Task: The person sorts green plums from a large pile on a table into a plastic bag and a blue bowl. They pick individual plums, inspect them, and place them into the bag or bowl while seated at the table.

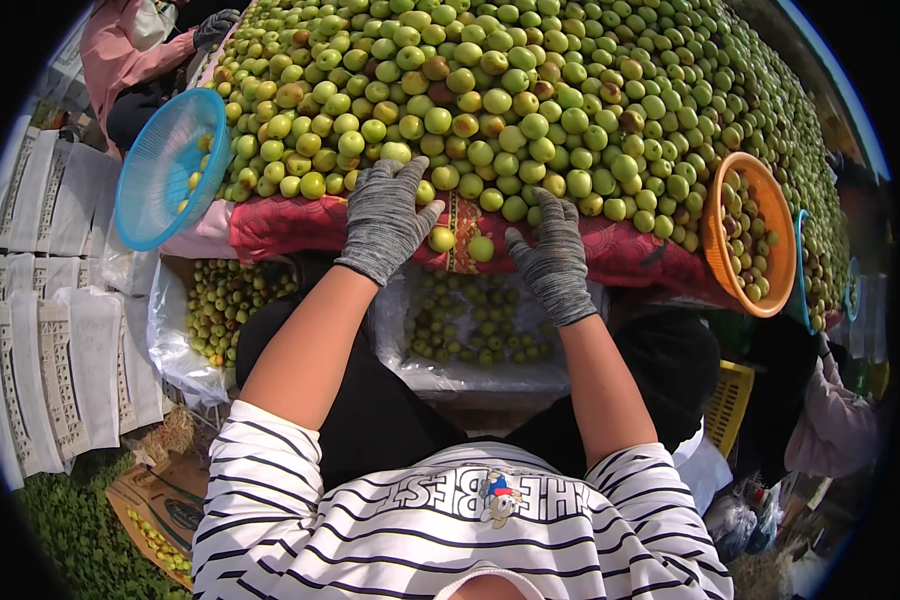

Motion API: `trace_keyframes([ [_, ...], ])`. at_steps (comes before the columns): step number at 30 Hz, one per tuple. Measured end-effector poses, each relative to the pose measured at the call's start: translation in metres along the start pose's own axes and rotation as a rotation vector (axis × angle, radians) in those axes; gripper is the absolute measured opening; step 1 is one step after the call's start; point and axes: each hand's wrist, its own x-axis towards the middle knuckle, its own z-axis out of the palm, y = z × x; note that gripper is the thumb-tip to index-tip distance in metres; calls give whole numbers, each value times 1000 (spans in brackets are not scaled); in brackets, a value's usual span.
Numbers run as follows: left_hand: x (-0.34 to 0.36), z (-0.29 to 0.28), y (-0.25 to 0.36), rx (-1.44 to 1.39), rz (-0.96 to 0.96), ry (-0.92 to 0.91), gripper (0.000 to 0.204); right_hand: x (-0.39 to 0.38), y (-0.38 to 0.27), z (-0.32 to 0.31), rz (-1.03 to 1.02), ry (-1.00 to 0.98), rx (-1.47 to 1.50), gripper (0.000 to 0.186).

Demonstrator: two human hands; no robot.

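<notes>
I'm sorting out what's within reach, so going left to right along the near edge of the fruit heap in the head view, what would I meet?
Blue basket, left gloved hand, a loose green fruit, right gloved hand, orange basket.

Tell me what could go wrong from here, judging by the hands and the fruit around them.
Two loose fruits on the red cloth, between the left hand and the right hand, could roll off into the plastic-lined box below.

The heap reaches right to the fingertips, so disturbing its edge might loosen more.

The orange basket appears tilted and holds many fruits; a knock might spill some.
</notes>
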Motion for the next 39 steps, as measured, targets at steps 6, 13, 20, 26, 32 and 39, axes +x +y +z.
trace_keyframes([
  [6,20,23,10,144,2,-173,46,-6,15,18,-21,-34,30,61],
  [13,13,5,15,95,30,-106,32,-6,15,10,-20,-74,102,61],
  [20,-42,-144,-59,372,-433,6,45,-18,19,-11,-42,16,9,70],
  [26,-37,-109,-49,-41,-222,-256,75,-17,25,-5,2,42,-76,83],
  [32,-20,-7,23,-79,-271,-606,126,-1,27,10,239,1,160,92],
  [39,-1,36,21,-567,-99,-323,112,9,17,-6,500,-291,1005,77],
])
